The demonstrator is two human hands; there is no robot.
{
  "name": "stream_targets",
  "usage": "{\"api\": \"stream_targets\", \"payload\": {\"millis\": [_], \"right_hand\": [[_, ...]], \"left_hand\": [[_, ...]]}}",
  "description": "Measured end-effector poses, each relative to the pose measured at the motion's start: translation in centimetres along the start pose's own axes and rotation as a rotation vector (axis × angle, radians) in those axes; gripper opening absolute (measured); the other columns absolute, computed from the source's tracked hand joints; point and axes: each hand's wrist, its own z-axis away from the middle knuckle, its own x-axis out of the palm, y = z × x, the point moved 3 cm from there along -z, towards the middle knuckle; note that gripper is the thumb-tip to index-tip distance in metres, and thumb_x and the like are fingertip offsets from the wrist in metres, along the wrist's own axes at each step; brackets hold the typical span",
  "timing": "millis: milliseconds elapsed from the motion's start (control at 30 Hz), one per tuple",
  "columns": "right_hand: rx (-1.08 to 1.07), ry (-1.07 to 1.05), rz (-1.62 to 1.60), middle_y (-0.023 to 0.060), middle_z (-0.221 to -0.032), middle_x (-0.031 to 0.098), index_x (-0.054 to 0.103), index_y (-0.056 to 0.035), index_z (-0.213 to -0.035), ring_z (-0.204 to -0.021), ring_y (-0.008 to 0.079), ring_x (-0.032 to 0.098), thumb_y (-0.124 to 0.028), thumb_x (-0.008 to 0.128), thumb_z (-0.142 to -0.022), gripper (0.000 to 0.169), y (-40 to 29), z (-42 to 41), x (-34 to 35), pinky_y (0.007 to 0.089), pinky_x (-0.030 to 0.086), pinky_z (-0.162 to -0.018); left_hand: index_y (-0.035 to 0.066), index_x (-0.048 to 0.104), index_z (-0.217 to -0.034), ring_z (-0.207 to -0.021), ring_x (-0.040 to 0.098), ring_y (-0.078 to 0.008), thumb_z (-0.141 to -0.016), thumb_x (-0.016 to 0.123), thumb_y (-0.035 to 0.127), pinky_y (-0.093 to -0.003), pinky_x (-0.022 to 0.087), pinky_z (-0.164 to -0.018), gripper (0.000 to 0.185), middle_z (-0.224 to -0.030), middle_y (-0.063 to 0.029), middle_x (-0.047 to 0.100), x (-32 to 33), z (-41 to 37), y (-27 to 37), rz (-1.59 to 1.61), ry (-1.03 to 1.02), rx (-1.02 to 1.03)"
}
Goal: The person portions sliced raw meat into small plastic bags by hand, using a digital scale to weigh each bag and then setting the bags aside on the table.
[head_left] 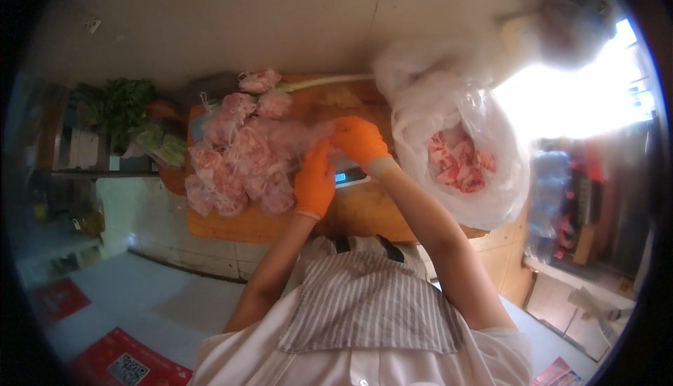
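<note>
Both my hands wear orange gloves and meet over a wooden board (pixel 363 212). My left hand (pixel 315 181) and my right hand (pixel 360 139) pinch a thin clear plastic bag (pixel 322 135) between them; its contents are blurred. Under my hands a digital kitchen scale (pixel 351 180) shows its lit display. Left of them lies a heap of knotted clear bags of raw meat (pixel 247 149). To the right stands a large open plastic bag (pixel 505 176), with chunks of raw pink meat (pixel 462 162) inside it.
A long green-and-white stalk (pixel 331 79) lies along the board's far edge, near the wall (pixel 315 28). Leafy greens (pixel 126 107) and wrapped vegetables (pixel 165 147) sit at the left. Wrapped clear bottles (pixel 547 191) stand at the right, beside bright light.
</note>
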Motion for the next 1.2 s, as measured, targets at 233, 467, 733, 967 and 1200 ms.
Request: {"api": "stream_targets", "payload": {"millis": [233,467,733,967,1200], "right_hand": [[0.207,-0.138,-0.631,0.0040,-0.087,0.066,0.065,0.0000,-0.101,-0.078,0.0125,0.061,-0.009,0.065,-0.091,0.013,-0.1,1.5,-1.8,0.0283,0.053,-0.069],[0.092,-0.183,-0.774,0.0068,-0.090,0.069,0.066,0.0005,-0.104,-0.083,0.0158,0.066,-0.013,0.063,-0.092,0.019,-2.0,2.7,-1.3,0.0312,0.054,-0.070],[-0.008,0.209,-0.383,0.0109,-0.085,0.072,0.072,-0.0036,-0.104,-0.077,0.0165,0.067,-0.021,0.062,-0.089,0.024,-4.4,3.8,-4.4,0.0318,0.053,-0.071],[-0.042,0.385,-0.175,0.0110,-0.086,0.071,0.071,-0.0023,-0.104,-0.075,0.0161,0.066,-0.018,0.058,-0.088,0.026,-7.5,7.8,-7.4,0.0317,0.052,-0.072],[-0.128,0.495,-0.669,0.0095,-0.084,0.066,0.067,0.0053,-0.103,-0.072,0.0180,0.063,-0.009,0.054,-0.089,0.024,-5.9,12.7,-13.1,0.0309,0.050,-0.069]], "left_hand": [[0.012,0.049,-0.147,-0.100,0.066,-0.0280,-0.089,0.067,0.014,-0.0377,0.053,-0.087,0.061,-0.134,-0.0131,0.058,-0.1,-1.6,0.2,-0.039,-0.074,-0.055],[0.010,0.058,-0.138,-0.090,0.066,-0.0259,-0.089,0.070,0.014,-0.0344,0.052,-0.081,0.051,-0.114,-0.0117,0.067,-2.6,-2.9,4.3,0.213,0.233,0.311],[0.007,0.073,-0.117,-0.088,0.064,-0.0269,-0.091,0.068,0.010,-0.0350,0.050,-0.078,0.028,-0.097,-0.0118,0.071,-6.8,-4.0,6.5,0.005,0.131,0.416],[0.006,0.073,-0.118,-0.092,0.063,-0.0264,-0.091,0.067,0.009,-0.0350,0.050,-0.081,0.028,-0.097,-0.0112,0.071,-8.1,-2.4,8.3,-0.036,0.086,0.529],[0.006,0.066,-0.130,-0.099,0.060,-0.0125,-0.095,0.062,0.004,-0.0273,0.049,-0.086,0.034,-0.113,-0.0037,0.069,-7.6,-0.2,5.6,0.335,-0.021,0.313]]}}
